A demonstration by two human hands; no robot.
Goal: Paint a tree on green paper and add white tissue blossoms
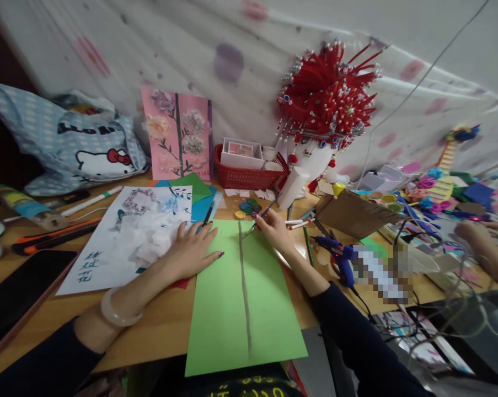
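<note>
A light green sheet of paper lies at the table's front, its near edge reaching past the tabletop. One dark grey painted stroke runs down its middle. My left hand rests flat with spread fingers across the sheet's upper left edge. In my right hand is a thin paintbrush, pinched between the fingers, its tip low over the sheet just right of the stroke. Small paint pots in several colours stand beyond the sheet's top edge. A black pen lies by my left fingertips.
Left are a white sheet with paper flowers, a phone and an orange-black cutter. Behind stand a pink flower picture, a red basket and a red headdress. A blue glue gun and another person's hand are right.
</note>
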